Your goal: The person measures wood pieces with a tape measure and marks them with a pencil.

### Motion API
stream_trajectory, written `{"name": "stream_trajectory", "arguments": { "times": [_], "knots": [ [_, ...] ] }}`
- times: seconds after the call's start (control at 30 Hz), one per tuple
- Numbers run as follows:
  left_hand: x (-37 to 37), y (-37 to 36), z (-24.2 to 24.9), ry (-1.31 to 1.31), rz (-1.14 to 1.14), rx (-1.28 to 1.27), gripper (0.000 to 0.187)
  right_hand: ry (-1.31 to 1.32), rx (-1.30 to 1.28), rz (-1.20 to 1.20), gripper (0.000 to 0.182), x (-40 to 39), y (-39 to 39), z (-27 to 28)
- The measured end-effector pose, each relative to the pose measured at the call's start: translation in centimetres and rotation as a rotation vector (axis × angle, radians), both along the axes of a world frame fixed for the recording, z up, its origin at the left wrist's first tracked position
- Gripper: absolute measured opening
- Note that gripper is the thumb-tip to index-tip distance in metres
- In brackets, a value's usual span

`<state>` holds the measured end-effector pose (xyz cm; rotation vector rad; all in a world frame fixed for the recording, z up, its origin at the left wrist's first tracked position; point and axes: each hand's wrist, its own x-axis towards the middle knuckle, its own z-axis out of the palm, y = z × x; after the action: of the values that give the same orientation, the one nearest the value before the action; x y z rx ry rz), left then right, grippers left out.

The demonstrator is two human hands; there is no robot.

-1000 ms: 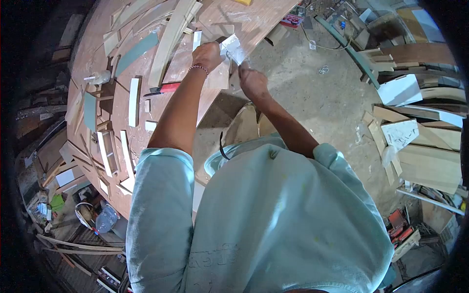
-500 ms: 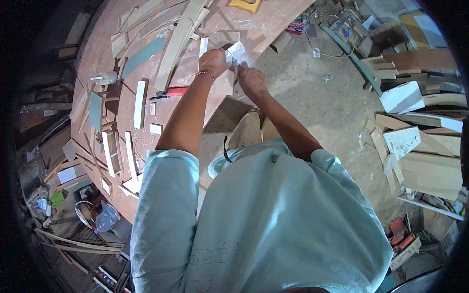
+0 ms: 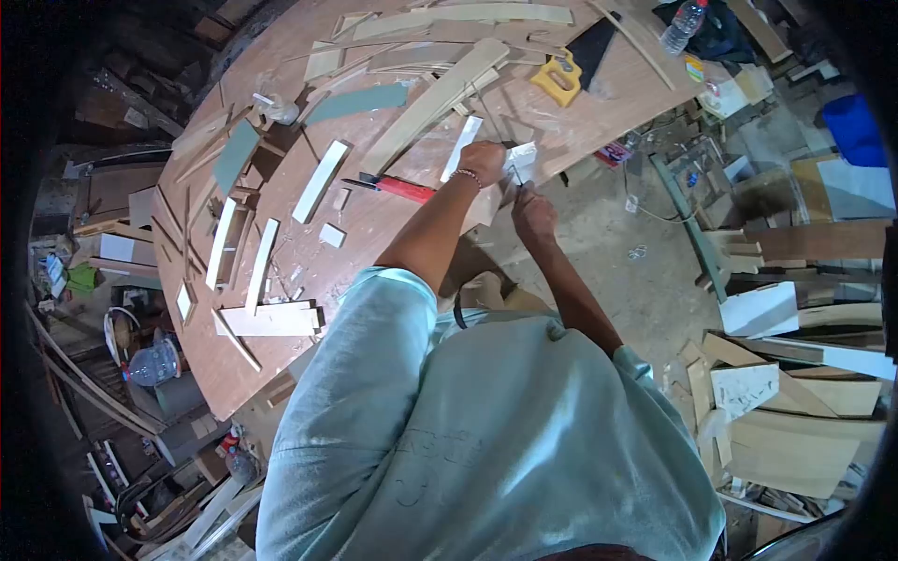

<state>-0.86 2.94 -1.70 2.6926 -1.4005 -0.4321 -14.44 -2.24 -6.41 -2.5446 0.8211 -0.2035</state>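
Observation:
At the table's edge, my left hand [image 3: 483,163], a bracelet at its wrist, is closed on a small white-faced piece of wood [image 3: 522,159]. My right hand [image 3: 535,213] sits just off the edge, wrapped round a thin tool [image 3: 515,175] whose slim dark end points up at that piece. The tool's kind is too small to make out, and its grip is hidden in my fingers. A white strip [image 3: 461,148] lies to the left of my left hand. Closer to my left forearm is a red-handled tool [image 3: 406,189] with a dark end.
The wooden table [image 3: 355,252] carries a yellow-handled saw [image 3: 558,79], long boards [image 3: 440,105], a green panel [image 3: 357,102], several white strips and a small bottle [image 3: 277,109]. Wood offcuts [image 3: 795,449] are piled on the floor to the right. A water bottle [image 3: 683,26] stands at the far corner.
My view has swung, so the table and both hands appear further right and lower. Both hands stay at the white-faced piece, and the tool in my right hand is at a different angle.

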Motion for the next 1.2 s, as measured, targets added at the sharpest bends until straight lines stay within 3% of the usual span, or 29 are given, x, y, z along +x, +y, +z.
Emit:
{"name": "stream_trajectory", "arguments": {
  "times": [0.2,0.27,0.3,0.33,0.37,0.4,0.5,0.57,0.63,0.7,0.77,0.8,0.87,0.9,0.97,1.0,1.03,1.13,1.2],
  "knots": [
    [-0.1,0.2,0.4,-0.035,-0.003,0.012,0.027,0.21,0.117,-0.01,0.024,-5.0,0.9,2.5],
    [-0.4,-0.2,1.5,0.066,-0.024,0.045,0.022,0.198,0.077,0.031,0.026,-6.1,-0.2,1.4],
    [1.9,-1.0,-6.1,0.151,-0.089,-0.316,0.022,0.178,0.046,0.114,0.028,-5.7,-0.4,1.1],
    [0.1,-0.4,-1.8,0.058,0.098,-0.039,0.021,0.135,0.102,0.12,0.028,-5.3,-0.6,1.2],
    [1.0,-0.5,-4.1,-0.014,0.075,-0.064,0.019,0.103,0.162,0.129,0.03,-5.3,-0.5,1.3],
    [-1.3,0.7,1.4,-0.004,0.118,-0.018,0.017,0.157,0.145,0.142,0.031,-4.7,0.2,1.7],
    [-2.9,0.7,1.1,-0.055,0.188,-0.084,0.016,0.138,0.074,0.088,0.033,-4.8,-0.4,1.3],
    [-3.2,2.2,-0.4,-0.178,0.325,-0.376,0.02,0.101,0.009,0.109,0.033,-4.4,0.4,1.8],
    [-2.7,4.2,-1.5,-0.208,0.42,-0.393,0.021,0.032,-0.01,0.146,0.032,-4.0,1.4,1.6],
    [-1.6,6.2,-2.4,-0.162,0.468,-0.256,0.019,0.111,-0.064,0.193,0.034,-2.7,2.3,1.7],
    [-2.2,9.1,-1.4,-0.194,0.621,-0.449,0.016,-0.14,-0.054,0.251,0.037,-2.3,4.1,3.7],
    [-2.7,10.2,0.0,-0.187,0.621,-0.462,0.016,-0.136,-0.069,0.25,0.037,-2.3,4.3,4.2],
    [-3.1,14.0,3.3,0.232,0.744,-0.58,0.021,-0.022,-0.232,0.42,0.038,-1.1,6.1,5.0],
    [-2.9,15.4,1.6,0.072,0.804,-0.743,0.027,-0.481,-0.357,0.438,0.036,-0.4,6.7,2.1],
    [-2.5,18.6,1.7,-0.157,0.792,-0.795,0.028,-0.144,0.054,0.458,0.033,0.0,9.2,5.2],
    [-0.3,19.9,-1.9,-0.06,0.712,-0.957,0.028,-0.024,-0.026,0.435,0.03,-0.1,10.9,7.5],
    [-1.3,20.7,0.3,-0.052,0.709,-0.97,0.028,-0.02,-0.041,0.431,0.03,0.2,11.8,7.6],
    [-4.1,26.1,4.5,-0.105,0.861,-0.767,0.034,-0.412,-0.023,0.645,0.03,1.8,14.5,5.6],
    [-5.8,28.3,6.1,-0.191,0.964,-0.755,0.035,-0.335,-0.003,0.677,0.029,2.2,16.9,5.4]
  ]
}}
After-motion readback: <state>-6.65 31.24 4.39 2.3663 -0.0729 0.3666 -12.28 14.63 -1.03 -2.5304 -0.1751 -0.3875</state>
